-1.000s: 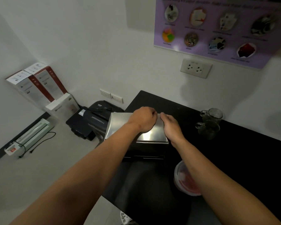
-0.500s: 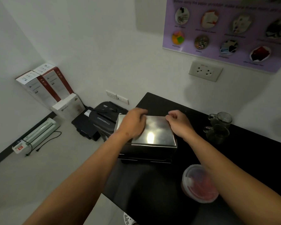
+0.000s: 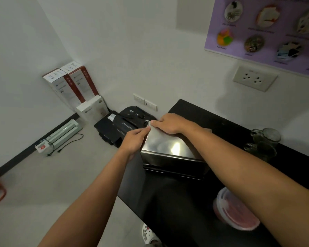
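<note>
A shiny steel box-shaped appliance point(image 3: 169, 148) stands at the left end of the black counter point(image 3: 177, 202). My left hand point(image 3: 134, 140) is at the box's left side, and its thumb and fingers pinch the far left corner edge. A thin pale corner sticks up there; I cannot tell whether it is film or the metal itself. My right hand point(image 3: 169, 123) lies on the far part of the box's top, fingers stretched towards that same corner, almost meeting my left fingertips.
Two glass mugs point(image 3: 264, 139) stand at the counter's back right and a lidded plastic tub point(image 3: 235, 211) with pink contents sits near me. On the floor to the left are a black shredder point(image 3: 132, 120), a printer point(image 3: 105, 130), a laminator point(image 3: 61, 134) and stacked boxes point(image 3: 70, 84).
Both hands have moved from the middle and sides of the box's top to its far left corner. My left hand now pinches the corner edge.
</note>
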Available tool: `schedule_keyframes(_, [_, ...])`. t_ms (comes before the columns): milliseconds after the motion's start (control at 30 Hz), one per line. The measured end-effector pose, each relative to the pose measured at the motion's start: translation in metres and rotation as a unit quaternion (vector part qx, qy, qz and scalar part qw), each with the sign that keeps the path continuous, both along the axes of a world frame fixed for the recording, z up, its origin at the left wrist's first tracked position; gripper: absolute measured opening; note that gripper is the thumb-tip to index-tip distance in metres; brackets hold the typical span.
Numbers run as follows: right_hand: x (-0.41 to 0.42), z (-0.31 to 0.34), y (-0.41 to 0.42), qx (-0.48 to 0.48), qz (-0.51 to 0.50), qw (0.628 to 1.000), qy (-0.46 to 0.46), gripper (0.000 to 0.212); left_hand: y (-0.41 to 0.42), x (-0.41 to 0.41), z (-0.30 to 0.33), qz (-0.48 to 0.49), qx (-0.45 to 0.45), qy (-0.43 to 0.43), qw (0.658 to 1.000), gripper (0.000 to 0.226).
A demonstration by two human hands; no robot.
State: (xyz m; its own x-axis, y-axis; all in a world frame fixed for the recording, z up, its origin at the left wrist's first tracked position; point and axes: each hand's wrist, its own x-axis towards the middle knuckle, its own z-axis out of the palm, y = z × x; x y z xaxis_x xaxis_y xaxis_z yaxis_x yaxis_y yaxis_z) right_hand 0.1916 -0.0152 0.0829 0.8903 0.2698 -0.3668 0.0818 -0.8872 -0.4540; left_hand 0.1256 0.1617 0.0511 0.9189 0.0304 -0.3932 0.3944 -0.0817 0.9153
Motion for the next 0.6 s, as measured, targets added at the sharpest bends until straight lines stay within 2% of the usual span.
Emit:
schedule_keyframes(333, [-0.004,0.003,0.007,-0.015,-0.02,1.0,-0.013,0.061,0.008,0.007,0.001,-0.047,0.003,0.014,0.999,0.032])
schedule_keyframes(467, [-0.013,0.001,0.01,-0.03,0.005,0.999,-0.045,0.051,0.032,0.0,-0.007,-0.126,-0.068,0.049,0.988,0.024])
schedule_keyframes(533, [-0.02,0.007,0.01,-0.033,0.049,0.998,-0.016,0.067,0.048,-0.004,-0.015,-0.165,-0.092,0.067,0.98,0.032])
schedule_keyframes(600, [-0.025,0.011,0.013,-0.086,0.086,0.993,0.013,0.104,0.059,-0.006,-0.025,-0.194,-0.099,0.076,0.973,0.043])
